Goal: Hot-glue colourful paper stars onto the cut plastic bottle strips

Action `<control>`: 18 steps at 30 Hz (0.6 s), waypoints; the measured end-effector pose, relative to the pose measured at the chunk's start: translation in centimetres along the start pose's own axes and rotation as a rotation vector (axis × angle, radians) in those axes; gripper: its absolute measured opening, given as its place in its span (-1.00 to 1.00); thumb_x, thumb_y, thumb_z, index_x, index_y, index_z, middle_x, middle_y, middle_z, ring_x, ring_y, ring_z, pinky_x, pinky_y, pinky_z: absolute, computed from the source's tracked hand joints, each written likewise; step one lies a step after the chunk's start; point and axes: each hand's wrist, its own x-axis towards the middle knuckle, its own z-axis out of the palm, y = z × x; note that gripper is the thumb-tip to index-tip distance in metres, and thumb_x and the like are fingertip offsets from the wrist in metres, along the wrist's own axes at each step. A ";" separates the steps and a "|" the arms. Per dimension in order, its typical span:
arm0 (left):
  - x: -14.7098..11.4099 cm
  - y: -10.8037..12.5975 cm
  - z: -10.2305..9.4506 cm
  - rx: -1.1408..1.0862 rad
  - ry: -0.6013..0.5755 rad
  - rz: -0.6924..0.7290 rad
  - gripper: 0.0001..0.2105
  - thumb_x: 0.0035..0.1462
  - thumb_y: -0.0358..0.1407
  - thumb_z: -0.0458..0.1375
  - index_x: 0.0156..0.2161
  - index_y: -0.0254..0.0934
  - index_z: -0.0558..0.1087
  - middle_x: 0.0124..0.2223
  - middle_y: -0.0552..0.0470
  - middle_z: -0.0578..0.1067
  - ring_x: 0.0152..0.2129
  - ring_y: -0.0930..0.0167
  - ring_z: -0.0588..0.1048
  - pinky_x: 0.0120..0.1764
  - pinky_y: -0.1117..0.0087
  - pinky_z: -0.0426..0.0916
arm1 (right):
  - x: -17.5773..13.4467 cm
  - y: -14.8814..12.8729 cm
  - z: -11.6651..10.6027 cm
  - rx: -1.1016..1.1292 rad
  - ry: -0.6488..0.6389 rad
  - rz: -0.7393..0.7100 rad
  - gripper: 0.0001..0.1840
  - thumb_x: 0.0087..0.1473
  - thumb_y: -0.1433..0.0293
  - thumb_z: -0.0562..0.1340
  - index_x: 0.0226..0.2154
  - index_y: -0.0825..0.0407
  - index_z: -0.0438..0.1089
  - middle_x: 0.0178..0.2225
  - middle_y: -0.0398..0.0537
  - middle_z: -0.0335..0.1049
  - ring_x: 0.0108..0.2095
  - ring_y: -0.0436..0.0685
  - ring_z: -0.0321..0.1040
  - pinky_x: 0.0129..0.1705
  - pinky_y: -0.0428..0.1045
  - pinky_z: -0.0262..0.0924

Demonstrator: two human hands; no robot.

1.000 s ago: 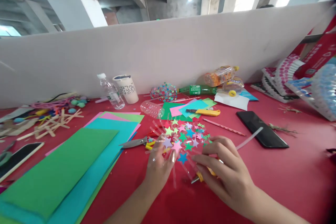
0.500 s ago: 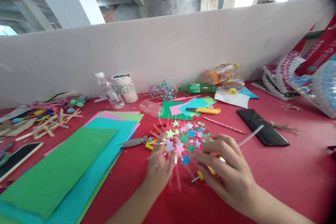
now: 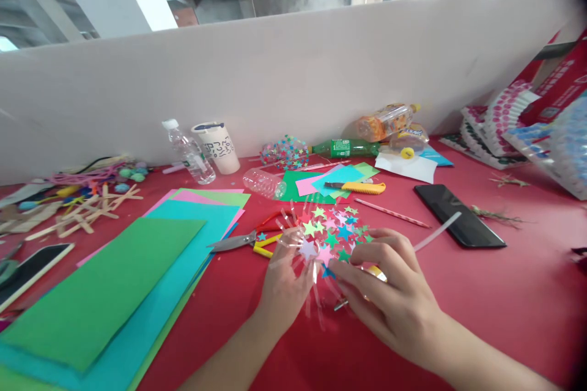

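My left hand point(image 3: 285, 272) is closed on a clear plastic piece point(image 3: 316, 302) cut into thin splayed strips, its top covered with colourful paper stars. At the near edge of the cluster, the fingertips of my right hand point(image 3: 397, 287) pinch or press a blue star point(image 3: 328, 271). Under my right hand lies a mostly hidden yellow tool with a metal tip point(image 3: 340, 304), which looks like a glue gun; a translucent stick point(image 3: 438, 232) sticks out behind it. Left of my left hand are scissors point(image 3: 233, 242) with red and yellow handles.
Coloured paper sheets point(image 3: 110, 287) lie at the left. Beyond my hands are a yellow utility knife point(image 3: 362, 187), a cut clear bottle point(image 3: 263, 183), a green bottle point(image 3: 342, 147) and a white cup point(image 3: 217, 149). A black phone point(image 3: 458, 220) lies right. A white partition point(image 3: 275, 79) stands behind.
The star-covered plastic has shifted slightly right and tilted in my left hand. My right fingertips have moved a little left onto the blue star. The view has tipped down slightly.
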 end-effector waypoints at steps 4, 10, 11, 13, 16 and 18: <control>-0.4 -0.9 0.0 0.061 0.016 0.019 -0.74 0.06 -0.18 0.16 -0.11 -0.13 0.49 -0.17 -0.10 0.55 -0.13 0.17 0.49 0.03 0.14 0.32 | -0.1 0.0 -0.1 0.014 0.015 -0.006 -0.62 0.08 0.59 0.24 -0.01 0.09 0.35 -0.22 0.01 0.29 -0.19 0.16 0.20 -0.01 0.22 0.14; -0.8 -1.9 -0.1 0.164 0.017 0.075 -0.72 0.10 -0.16 0.10 -0.11 -0.12 0.54 -0.38 -0.06 0.50 -0.22 0.17 0.50 -0.03 0.11 0.36 | 0.1 -0.1 -0.5 0.067 0.072 0.033 -0.72 0.05 0.64 0.23 -0.16 0.10 0.38 -0.25 -0.01 0.27 -0.22 0.12 0.21 -0.02 0.21 0.13; -0.8 -1.9 -0.1 0.174 0.018 0.083 -0.70 0.12 -0.15 0.09 -0.08 -0.12 0.53 -0.38 -0.07 0.50 -0.21 0.17 0.49 -0.04 0.13 0.36 | 0.1 -0.1 -0.5 0.074 0.066 0.047 -0.72 0.06 0.64 0.22 -0.16 0.10 0.39 -0.25 -0.01 0.27 -0.21 0.13 0.20 -0.02 0.21 0.13; -0.9 -1.9 0.0 0.189 0.022 0.096 -0.66 0.13 -0.13 0.07 -0.04 -0.15 0.52 -0.38 -0.08 0.50 -0.16 0.15 0.47 -0.03 0.13 0.35 | 0.2 -0.2 -0.5 0.089 0.054 0.074 -0.71 0.07 0.64 0.20 -0.14 0.10 0.39 -0.24 0.01 0.26 -0.19 0.15 0.18 -0.04 0.20 0.13; -1.0 -2.0 -0.1 0.198 0.014 0.111 -0.68 0.13 -0.09 0.07 -0.13 -0.15 0.56 -0.43 -0.09 0.49 -0.12 0.12 0.45 0.00 0.10 0.32 | 0.3 -0.2 -0.5 0.104 0.052 0.115 -0.69 0.08 0.64 0.18 -0.12 0.07 0.39 -0.24 0.01 0.25 -0.17 0.17 0.16 -0.09 0.16 0.14; -1.0 -2.2 -0.2 0.195 -0.005 0.118 -0.70 0.14 -0.07 0.07 -0.23 -0.14 0.59 -0.46 -0.09 0.49 -0.13 0.12 0.45 0.01 0.09 0.30 | 0.3 -0.3 -0.5 0.110 0.046 0.123 -0.66 0.08 0.64 0.18 -0.09 0.06 0.39 -0.24 0.01 0.25 -0.18 0.16 0.16 -0.13 0.14 0.15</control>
